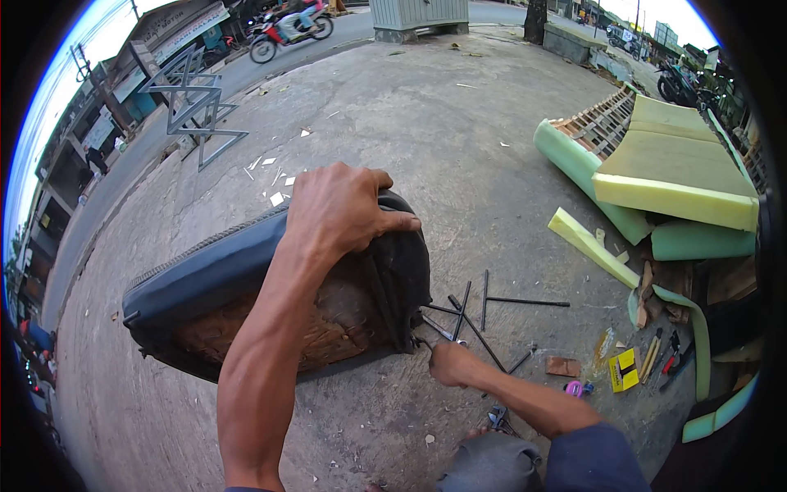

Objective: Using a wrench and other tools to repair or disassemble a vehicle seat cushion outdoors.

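A padded seat (217,258) in dark vinyl, with piping along one edge, stands tilted on the concrete. Its worn brown underside (344,316) faces me. My left hand (340,209) is closed over the upper right edge, thumb spread across the dark cover. Beside the lower right corner is my right hand (451,365), its fingers curled into a fist. A thin dark piece shows between that fist and the seat's corner; what the fingers hold is hidden. Several black rods (529,302) lie on the ground just beyond the right hand.
To the right lie a foam-covered wooden frame (672,168), a yellow foam strip (590,246), a yellow box (624,371), pliers (672,351) and a tape roll (574,388). A grey metal frame (193,107) stands far left. A motorcycle (291,34) passes on the road.
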Available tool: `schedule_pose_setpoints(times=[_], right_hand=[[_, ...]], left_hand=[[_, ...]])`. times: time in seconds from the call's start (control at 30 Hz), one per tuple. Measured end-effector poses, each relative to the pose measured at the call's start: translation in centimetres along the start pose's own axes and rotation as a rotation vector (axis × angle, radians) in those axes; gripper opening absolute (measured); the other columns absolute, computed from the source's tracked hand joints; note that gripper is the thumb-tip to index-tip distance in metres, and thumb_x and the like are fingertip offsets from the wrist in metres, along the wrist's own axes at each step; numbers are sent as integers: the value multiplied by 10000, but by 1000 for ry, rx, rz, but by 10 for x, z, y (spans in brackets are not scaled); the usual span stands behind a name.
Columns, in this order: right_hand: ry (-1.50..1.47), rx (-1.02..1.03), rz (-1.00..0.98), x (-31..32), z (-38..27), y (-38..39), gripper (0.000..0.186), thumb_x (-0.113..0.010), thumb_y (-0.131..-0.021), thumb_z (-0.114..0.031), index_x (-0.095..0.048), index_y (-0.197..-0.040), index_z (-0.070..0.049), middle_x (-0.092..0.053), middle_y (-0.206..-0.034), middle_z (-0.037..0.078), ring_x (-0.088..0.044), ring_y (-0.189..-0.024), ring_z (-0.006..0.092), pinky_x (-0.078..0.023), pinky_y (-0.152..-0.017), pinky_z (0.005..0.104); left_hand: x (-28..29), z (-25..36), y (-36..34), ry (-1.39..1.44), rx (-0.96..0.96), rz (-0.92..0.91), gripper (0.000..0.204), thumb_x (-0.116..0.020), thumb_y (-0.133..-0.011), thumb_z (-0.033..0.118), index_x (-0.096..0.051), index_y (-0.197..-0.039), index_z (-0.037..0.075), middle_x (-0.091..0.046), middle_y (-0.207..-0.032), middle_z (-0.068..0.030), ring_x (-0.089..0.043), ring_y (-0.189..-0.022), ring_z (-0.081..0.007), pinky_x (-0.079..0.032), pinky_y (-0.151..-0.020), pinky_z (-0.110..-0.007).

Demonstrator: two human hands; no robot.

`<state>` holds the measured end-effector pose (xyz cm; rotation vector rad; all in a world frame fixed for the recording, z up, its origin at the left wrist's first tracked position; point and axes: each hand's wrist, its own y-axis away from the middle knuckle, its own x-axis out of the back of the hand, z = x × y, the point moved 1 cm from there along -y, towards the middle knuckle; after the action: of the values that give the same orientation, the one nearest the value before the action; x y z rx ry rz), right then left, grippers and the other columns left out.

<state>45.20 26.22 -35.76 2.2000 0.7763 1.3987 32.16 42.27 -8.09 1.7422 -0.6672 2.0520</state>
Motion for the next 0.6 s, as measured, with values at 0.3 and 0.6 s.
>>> schedule_pose_setpoints(times=[0.3, 0.6], right_hand=[[-209, 137, 601, -117, 38, -16, 295, -573, -929, -167, -502, -1137, 30, -641, -627, 250, -648, -556, 472, -509, -520, 591], [-167, 279, 788, -121, 60, -61, 269, -553, -955, -167, -491, -1171, -19, -631, -598, 219, -628, -499, 448, -486, -458, 573]], left_hand=[[7, -1, 4, 28, 31, -8, 770, -828, -671, 677, -772, -1156, 82, -701, -605, -84, -714, -593, -197, -549, -656, -332], [-6, -31, -18, -95, 61, 62, 763, -764, -699, 741, -762, -1195, 161, -772, -914, -116, -743, -921, -288, -565, -848, -414]])
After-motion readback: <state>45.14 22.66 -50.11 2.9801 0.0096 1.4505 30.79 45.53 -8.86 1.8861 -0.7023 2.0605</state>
